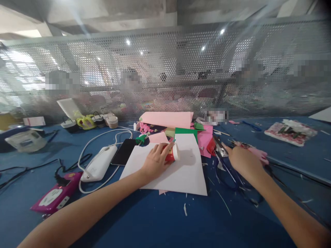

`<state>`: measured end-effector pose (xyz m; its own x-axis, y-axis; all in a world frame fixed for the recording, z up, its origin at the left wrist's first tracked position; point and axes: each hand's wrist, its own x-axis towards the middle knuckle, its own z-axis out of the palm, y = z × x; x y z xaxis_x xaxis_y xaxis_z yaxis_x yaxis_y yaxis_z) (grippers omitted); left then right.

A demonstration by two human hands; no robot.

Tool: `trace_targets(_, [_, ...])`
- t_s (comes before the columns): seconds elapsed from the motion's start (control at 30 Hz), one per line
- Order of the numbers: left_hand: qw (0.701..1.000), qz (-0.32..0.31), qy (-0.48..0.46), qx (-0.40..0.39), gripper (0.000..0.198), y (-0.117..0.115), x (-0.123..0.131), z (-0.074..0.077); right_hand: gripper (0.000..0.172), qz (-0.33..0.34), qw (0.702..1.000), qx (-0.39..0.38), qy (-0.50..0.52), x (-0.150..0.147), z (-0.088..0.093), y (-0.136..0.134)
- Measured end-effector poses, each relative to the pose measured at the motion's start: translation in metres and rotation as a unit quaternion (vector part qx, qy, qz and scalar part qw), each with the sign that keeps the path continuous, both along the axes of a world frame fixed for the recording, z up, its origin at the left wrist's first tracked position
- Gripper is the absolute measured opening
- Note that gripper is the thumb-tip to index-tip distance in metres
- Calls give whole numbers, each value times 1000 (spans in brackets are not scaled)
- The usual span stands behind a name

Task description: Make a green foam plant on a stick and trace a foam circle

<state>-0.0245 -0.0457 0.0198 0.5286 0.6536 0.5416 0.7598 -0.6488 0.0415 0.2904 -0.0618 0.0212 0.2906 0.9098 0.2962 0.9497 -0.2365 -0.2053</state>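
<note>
My left hand (157,160) is wrapped over a red paper cup (170,154) that lies on its side, its white end facing right. Under the cup is a sheet of white paper (186,175). Off to the right, my right hand (241,158) is beside a metal tool (220,147) among scissors with dark blue handles (229,174); its fingers are curled, and what they hold, if anything, is hidden. Pink paper (205,143) and green paper (184,131) lie behind the white sheet.
Left of the paper are a black phone (124,152), a white power bank (100,163) with a looped cable and a magenta box (58,194). A perforated metal screen (165,79) stands behind the blue table (160,227). A flowered packet (289,132) lies at right.
</note>
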Motion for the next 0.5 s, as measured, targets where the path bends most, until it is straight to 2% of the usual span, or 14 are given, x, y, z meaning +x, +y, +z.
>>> trace_targets(0.1, [1000, -3, -10, 8, 70, 2, -1, -3, 42, 58, 994, -7, 96, 8, -7, 9])
trace_targets(0.23, [996, -3, -71, 44, 76, 7, -3, -12, 52, 82, 981, -13, 174, 5, -12, 22])
trace_targets(0.37, [993, -26, -105, 56, 66, 9, -4, -15, 40, 85, 970, 95, 207, 6, -16, 33])
trace_targets(0.5, [997, -18, -76, 20, 56, 6, -3, -9, 17, 58, 973, 183, 128, 22, -26, 49])
